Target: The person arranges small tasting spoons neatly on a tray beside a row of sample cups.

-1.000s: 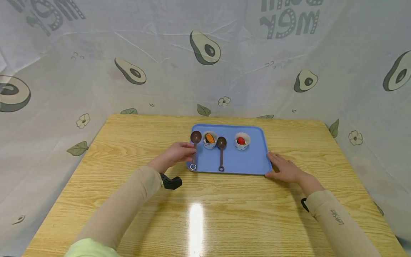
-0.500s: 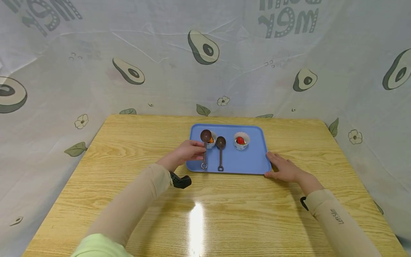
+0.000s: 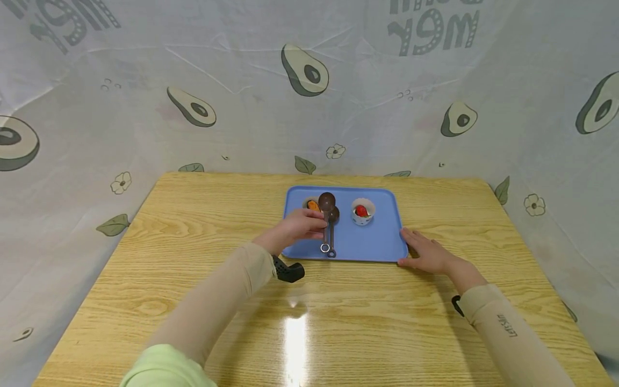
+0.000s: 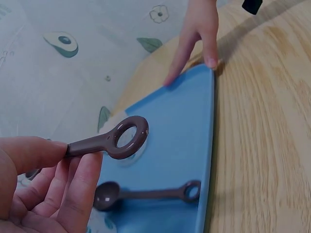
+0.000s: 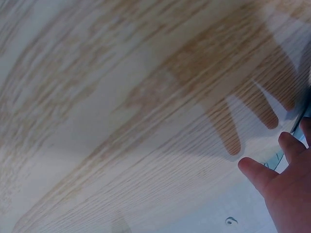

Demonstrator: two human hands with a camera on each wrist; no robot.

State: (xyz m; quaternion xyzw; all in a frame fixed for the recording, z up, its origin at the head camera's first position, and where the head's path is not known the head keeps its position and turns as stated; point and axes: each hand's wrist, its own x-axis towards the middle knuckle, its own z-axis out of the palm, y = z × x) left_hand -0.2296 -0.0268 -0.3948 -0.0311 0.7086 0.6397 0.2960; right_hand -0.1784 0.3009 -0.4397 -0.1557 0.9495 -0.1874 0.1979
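Note:
My left hand (image 3: 306, 223) pinches the handle of a brown spoon (image 4: 90, 145) between thumb and fingers. The spoon has a deep round bowl (image 3: 326, 201) and a ring at its handle's end. It is raised over the blue tray (image 3: 377, 244), overlapping a second brown spoon (image 4: 150, 194) that lies on the tray. Behind the left hand, a small paper cup holds an orange piece (image 3: 313, 206) and is partly hidden. My right hand (image 3: 427, 255) touches the tray's near right corner with fingers spread and extended.
Another patterned white cup (image 3: 361, 220) with a red piece (image 3: 361, 210) stands on the tray, right of the spoons. The tray lies on a wooden table (image 3: 232, 199) towards its back edge. A printed avocado cloth (image 3: 261, 123) hangs behind the table and at its sides.
My left hand has carried the raised spoon rightwards, from the tray's left edge past the orange-filled cup to over the lying spoon. The right hand has stayed at the tray's corner.

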